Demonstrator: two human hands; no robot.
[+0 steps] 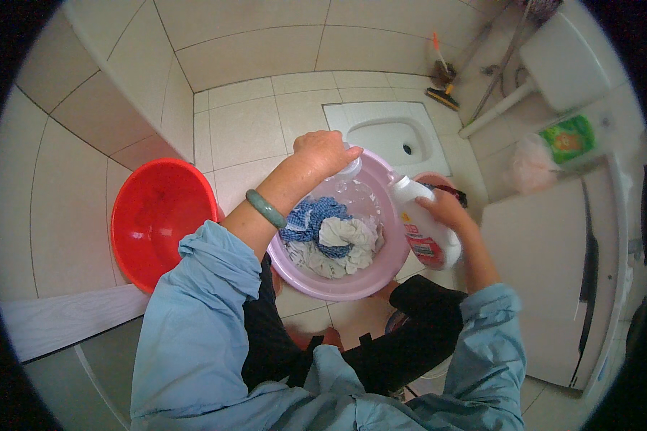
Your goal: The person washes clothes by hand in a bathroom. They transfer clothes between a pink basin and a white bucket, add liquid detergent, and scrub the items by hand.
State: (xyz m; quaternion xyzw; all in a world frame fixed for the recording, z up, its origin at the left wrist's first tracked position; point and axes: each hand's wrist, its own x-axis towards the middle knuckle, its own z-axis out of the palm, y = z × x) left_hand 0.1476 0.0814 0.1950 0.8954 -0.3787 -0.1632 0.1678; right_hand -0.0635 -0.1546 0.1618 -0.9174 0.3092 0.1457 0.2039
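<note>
A lilac basin (310,287) stands on the floor between my legs, with a blue-and-white checked cloth (309,217) and a crumpled white cloth (349,237) lying in it. My left hand (323,154) is above the basin's far side, its fingers closed round a small translucent cap (351,169). At the basin's right rim, my right hand (446,208) grips a white plastic bottle (418,226) with a red label. The bottle tilts to the left, and its neck has no cap on it.
To the left stands a large red basin (154,215). Beyond the lilac basin a squat toilet (381,118) is set into the tiled floor. A yellow-and-black brush (444,97) leans at the far right wall, and a white cabinet (535,266) is on the right.
</note>
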